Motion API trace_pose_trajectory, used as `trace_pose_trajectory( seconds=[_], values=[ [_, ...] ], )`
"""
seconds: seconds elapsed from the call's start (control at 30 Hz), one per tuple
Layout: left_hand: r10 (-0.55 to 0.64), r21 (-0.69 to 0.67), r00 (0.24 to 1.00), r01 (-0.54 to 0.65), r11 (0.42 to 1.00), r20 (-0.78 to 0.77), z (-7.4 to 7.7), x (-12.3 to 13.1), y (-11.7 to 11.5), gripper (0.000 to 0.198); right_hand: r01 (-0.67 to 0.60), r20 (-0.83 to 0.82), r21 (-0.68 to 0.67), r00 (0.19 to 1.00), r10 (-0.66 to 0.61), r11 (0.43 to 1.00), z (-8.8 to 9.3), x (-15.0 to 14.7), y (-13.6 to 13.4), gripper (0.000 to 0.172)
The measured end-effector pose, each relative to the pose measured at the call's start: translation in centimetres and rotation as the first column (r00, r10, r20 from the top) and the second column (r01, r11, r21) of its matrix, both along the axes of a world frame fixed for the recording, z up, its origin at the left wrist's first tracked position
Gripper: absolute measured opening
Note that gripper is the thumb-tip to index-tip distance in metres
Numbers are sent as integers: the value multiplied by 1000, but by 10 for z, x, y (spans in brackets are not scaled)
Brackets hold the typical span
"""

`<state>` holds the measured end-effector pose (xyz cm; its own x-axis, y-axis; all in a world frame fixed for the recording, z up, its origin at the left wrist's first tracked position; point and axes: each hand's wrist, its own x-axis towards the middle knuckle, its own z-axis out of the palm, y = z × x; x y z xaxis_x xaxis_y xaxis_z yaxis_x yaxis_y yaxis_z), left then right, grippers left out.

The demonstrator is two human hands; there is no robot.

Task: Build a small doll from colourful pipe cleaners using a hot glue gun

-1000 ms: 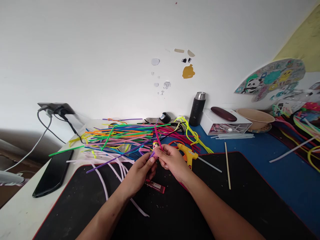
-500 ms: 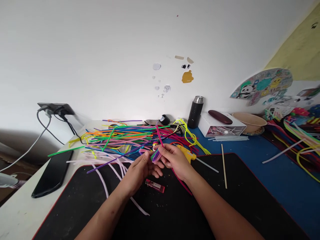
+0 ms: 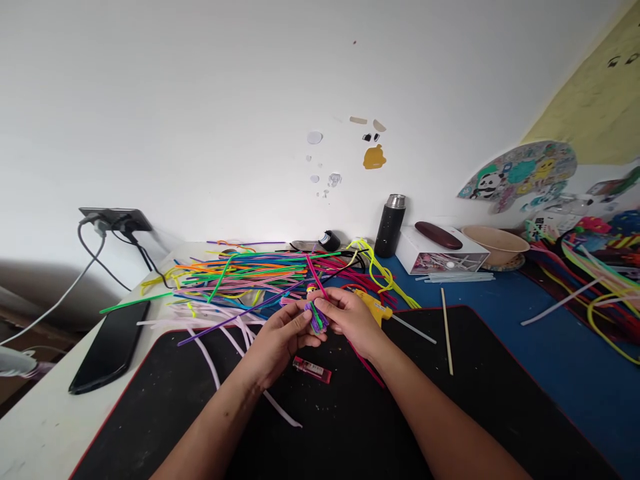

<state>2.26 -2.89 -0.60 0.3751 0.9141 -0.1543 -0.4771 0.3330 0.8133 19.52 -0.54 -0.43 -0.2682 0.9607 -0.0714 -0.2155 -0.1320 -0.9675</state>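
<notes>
Between my fingertips is a small bundle of pipe cleaners (image 3: 317, 320), purple, green and pink, held above the black mat. My left hand (image 3: 287, 328) pinches it from the left with thumb and fingers. From the right, my right hand (image 3: 347, 317) closes on the same bundle, its thumb on top. A magenta pipe cleaner (image 3: 316, 275) sticks up by the right hand, and a magenta length runs out below it. A small figure's head (image 3: 311, 289) shows just behind the hands. Below them on the mat lies a red lighter (image 3: 313, 369).
Many coloured pipe cleaners (image 3: 250, 273) lie behind the hands. A yellow glue gun (image 3: 375, 307) with a clear stick is at right, near a wooden stick (image 3: 447, 333). Farther back stand a black bottle (image 3: 390, 227), a white box (image 3: 425, 257) and a bowl (image 3: 495, 243). A phone (image 3: 110, 350) lies left.
The bundle has turned in my fingers, so more of its purple and green side faces up. My left hand has moved slightly right, its thumb now against the bundle.
</notes>
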Motion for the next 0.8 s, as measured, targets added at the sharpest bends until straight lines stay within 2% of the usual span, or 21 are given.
trace_pose_trajectory(
  seconds=[0.33,0.53,0.8],
  values=[
    [190,-13,981,-189,982,39,-5,-1,6,41,16,-13,-5,1000,-16,1000,-3,-3,2,51],
    [175,53,984,-176,983,20,-3,-2,6,39,-1,-36,-1,999,1,1000,-8,-5,3,49],
    [183,98,983,-183,978,6,-8,-3,9,39,5,-42,-24,999,-6,1000,-4,-7,-1,53]
  ],
)
